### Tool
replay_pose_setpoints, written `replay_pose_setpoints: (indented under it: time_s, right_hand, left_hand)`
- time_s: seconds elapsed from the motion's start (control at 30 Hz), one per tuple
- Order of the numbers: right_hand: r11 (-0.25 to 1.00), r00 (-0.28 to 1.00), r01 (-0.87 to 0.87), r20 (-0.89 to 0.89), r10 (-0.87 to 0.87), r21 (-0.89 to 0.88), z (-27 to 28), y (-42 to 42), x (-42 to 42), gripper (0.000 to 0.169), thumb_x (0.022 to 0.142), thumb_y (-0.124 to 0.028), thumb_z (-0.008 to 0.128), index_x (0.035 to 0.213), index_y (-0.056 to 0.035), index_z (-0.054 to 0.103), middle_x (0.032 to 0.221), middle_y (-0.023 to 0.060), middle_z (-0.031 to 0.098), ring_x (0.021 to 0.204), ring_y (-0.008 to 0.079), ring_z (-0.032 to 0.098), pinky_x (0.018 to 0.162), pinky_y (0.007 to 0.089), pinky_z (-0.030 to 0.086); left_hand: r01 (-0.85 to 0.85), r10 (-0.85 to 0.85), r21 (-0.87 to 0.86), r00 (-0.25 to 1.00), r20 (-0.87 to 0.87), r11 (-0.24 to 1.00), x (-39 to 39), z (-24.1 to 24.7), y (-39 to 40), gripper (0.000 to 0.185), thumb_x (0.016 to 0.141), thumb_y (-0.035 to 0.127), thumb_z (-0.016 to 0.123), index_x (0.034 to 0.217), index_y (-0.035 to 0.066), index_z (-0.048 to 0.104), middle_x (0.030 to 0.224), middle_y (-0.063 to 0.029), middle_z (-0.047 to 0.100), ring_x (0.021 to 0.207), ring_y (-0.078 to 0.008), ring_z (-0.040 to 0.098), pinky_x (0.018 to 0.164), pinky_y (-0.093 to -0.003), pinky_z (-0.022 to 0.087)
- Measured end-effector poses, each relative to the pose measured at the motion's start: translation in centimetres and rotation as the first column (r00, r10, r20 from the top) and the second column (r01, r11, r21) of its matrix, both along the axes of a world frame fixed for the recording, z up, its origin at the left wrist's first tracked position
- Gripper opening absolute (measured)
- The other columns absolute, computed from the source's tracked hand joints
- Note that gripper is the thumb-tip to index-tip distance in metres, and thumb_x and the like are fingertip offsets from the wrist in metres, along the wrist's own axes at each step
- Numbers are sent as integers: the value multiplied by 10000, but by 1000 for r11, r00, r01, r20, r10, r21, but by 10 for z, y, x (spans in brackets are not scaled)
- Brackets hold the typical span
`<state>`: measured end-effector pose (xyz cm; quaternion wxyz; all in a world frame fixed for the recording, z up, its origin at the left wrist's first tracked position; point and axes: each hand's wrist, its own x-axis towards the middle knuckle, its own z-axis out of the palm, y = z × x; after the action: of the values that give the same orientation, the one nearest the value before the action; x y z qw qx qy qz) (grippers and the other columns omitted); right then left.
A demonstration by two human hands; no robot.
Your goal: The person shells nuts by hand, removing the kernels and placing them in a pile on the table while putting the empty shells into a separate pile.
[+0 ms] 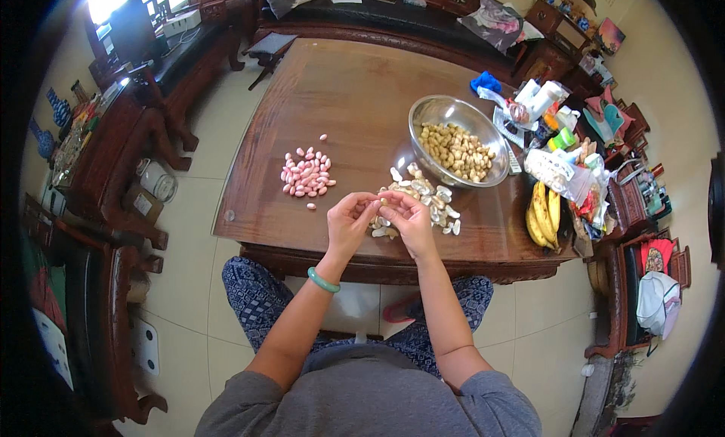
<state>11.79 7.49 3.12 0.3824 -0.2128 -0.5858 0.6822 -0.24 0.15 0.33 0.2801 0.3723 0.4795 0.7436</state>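
My left hand (352,215) and my right hand (409,217) meet fingertip to fingertip above the near part of the wooden table (351,97). Between them they pinch a small peanut in its shell (384,201), mostly covered by the fingers. Beneath and behind my hands spreads a heap of split peanut shells (440,206). To the left lies a loose pile of pink shelled peanuts (306,173), a few of them apart from the rest. A steel bowl (417,135) at the right holds many unshelled peanuts (453,148).
Bananas (544,216) lie at the table's right edge, beside plastic bags (558,173) and bottles. A blue cloth-like item (486,82) sits farther back. Dark wooden benches (374,20) stand beyond the table, and a small stool (272,43) is at its far left corner.
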Motion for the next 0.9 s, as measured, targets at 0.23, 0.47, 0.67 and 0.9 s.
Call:
replay_pose_setpoints:
  time_s: [0.23,0.47,0.67,0.9]
  right_hand:
    - [983,986,147,-65,-154,-107,-21,-12,-5,227,873,7,684,1092,55,647,1028,91,691,906,119,657,816,263,551]
    - [979,979,201,-27,-203,-44,-27,-13,-1,208,871,29,672,1076,63,659,1001,93,699,856,116,658,792,243,543]
    - [972,974,225,-36,-223,60,-30,-19,-4,159,897,72,535,1032,31,607,925,67,685,843,126,644,763,270,528]
    - [875,913,264,186,-362,406,-38,-21,0,95,886,45,569,959,-15,560,900,17,604,844,82,566,768,229,477]
  left_hand:
    - [-32,34,38,997,-71,999,1,1,-2,65,865,-13,677,925,-31,695,801,-39,674,682,-68,633,603,-202,500]
    - [21,-28,-30,964,-264,999,-7,-9,-2,158,866,-32,670,1023,-50,666,1006,-35,628,757,-28,551,616,-167,442]
    - [-79,114,86,815,-568,993,-2,22,-3,406,744,63,769,1139,46,677,1091,-78,635,822,-138,589,705,-260,477]
    - [-34,-32,-123,869,-494,992,5,23,-8,329,702,-18,739,1022,41,691,819,-49,586,684,-151,536,619,-277,466]
